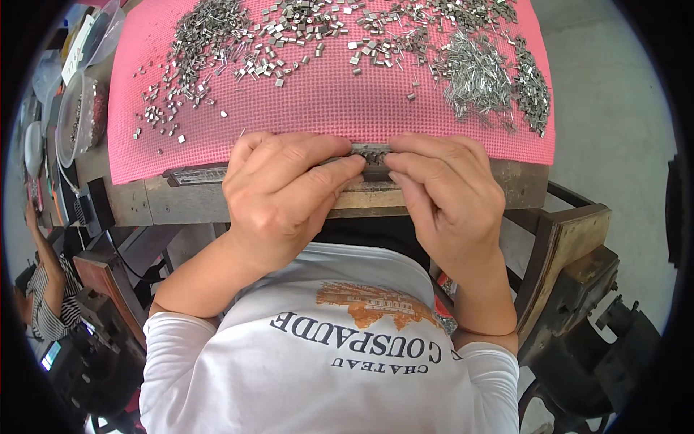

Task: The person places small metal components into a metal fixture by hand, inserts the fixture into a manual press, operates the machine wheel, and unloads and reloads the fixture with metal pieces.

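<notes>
Both my hands meet at the near edge of the wooden table, over a narrow grey metal bar (371,152) with small dark parts along it. My left hand (278,189) is closed, its index finger and thumb pressing on the bar's left part. From the other side, my right hand (455,178) pinches the right part with bent fingers. The small pieces under the fingertips are mostly hidden. A dark-framed strip with a shiny inside (199,175) shows left of my left hand, along the table edge.
A pink mesh mat (289,108) covers the table (130,205). Small metal blocks (296,29) lie scattered at its far side, with thin silvery pins (477,76) heaped at right. Clear plastic tubs (81,116) stand left. Another person's arm (47,253) shows far left.
</notes>
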`<state>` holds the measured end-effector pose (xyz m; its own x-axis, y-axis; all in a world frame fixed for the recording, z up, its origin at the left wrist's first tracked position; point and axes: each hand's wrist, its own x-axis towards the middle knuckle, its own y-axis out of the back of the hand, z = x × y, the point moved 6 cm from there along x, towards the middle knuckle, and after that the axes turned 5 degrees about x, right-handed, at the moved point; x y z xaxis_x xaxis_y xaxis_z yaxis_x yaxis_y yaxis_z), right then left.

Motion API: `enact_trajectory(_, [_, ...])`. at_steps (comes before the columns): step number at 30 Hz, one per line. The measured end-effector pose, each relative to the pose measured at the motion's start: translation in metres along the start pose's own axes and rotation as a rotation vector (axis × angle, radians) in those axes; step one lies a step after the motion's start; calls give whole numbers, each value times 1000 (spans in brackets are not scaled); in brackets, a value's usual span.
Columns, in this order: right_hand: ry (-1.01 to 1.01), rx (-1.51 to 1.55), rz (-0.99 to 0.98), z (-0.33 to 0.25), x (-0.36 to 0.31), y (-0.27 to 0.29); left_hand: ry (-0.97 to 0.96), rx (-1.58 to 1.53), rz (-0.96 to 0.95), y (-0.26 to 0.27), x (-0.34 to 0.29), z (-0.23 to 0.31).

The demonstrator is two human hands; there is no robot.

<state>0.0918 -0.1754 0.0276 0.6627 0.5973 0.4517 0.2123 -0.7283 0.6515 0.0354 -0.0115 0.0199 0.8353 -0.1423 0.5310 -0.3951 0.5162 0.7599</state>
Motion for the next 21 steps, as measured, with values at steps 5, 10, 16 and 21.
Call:
enact_trajectory(5, [-69, 68, 6, 4, 2, 0, 76, -43, -8, 2, 0, -3])
enact_trajectory(10, [-105, 41, 1, 3, 1, 7, 152, -83, 39, -6, 1, 1])
enact_trajectory(16, [-104, 1, -34, 3, -3, 7, 213, -81, 113, -15, -1, 7])
enact_trajectory(21, [-111, 14, -86, -1, 3, 6, 285, -6, 63, -12, 4, 12])
